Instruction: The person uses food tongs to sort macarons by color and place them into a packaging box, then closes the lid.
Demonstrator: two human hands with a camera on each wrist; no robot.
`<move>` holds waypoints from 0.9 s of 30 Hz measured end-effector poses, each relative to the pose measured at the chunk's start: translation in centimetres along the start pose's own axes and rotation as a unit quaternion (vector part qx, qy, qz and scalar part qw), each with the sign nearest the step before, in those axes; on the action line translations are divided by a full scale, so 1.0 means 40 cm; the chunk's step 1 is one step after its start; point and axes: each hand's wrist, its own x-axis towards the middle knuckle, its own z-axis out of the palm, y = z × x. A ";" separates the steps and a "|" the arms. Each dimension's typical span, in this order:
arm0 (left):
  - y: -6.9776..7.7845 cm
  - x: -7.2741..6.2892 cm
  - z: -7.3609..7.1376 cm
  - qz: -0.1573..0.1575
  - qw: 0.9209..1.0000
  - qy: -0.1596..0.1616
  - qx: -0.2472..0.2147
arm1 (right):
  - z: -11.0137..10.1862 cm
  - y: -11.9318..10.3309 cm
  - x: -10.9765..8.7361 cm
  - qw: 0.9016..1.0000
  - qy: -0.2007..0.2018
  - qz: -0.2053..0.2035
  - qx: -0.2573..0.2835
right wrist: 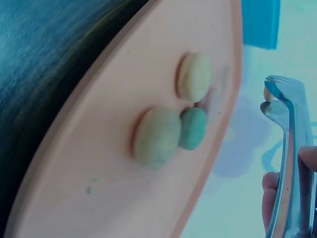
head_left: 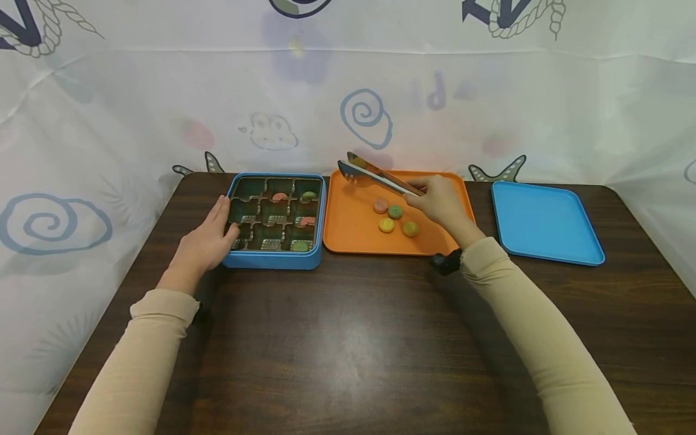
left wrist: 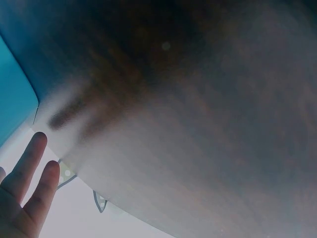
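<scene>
My right hand (head_left: 437, 202) grips metal tongs (right wrist: 292, 148) over the orange tray (head_left: 348, 235), their tips toward the box. Between the tong tips, in the right wrist view, a small tan round piece (right wrist: 268, 94) shows, mostly hidden. Below lie macarons: a pink one (head_left: 380, 206), a green one (head_left: 395, 211) and two yellowish ones (head_left: 386, 225). Straight fingers of my left hand (head_left: 203, 241) rest along the left side of a blue box (head_left: 272, 260). Its dark divided insert (head_left: 247, 188) holds pink macarons (head_left: 280, 197) and green macarons (head_left: 309, 196) in several compartments.
A blue tray (head_left: 546, 223) lies to the right on the dark wooden table (head_left: 348, 338). Behind the table's back edge hangs a patterned white cloth (head_left: 435, 133). The box and orange tray stand side by side with a narrow gap.
</scene>
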 end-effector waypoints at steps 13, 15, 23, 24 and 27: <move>0.002 -0.005 -0.003 0.003 1.000 0.003 0.002 | -0.007 -0.073 -0.041 0.999 -0.011 -0.048 0.003; 0.002 -0.004 -0.004 0.003 1.000 0.001 0.004 | -0.003 -0.087 -0.044 0.998 -0.015 -0.053 0.006; 0.002 -0.004 -0.002 0.002 1.000 0.002 0.000 | 0.025 -0.145 -0.054 0.996 -0.040 -0.077 0.025; 0.002 -0.004 -0.003 0.002 1.000 0.002 0.001 | 0.030 -0.152 -0.055 0.995 -0.040 -0.086 0.020; 0.002 -0.004 -0.003 0.002 1.000 0.003 0.002 | 0.049 -0.174 -0.059 0.994 -0.053 -0.098 0.021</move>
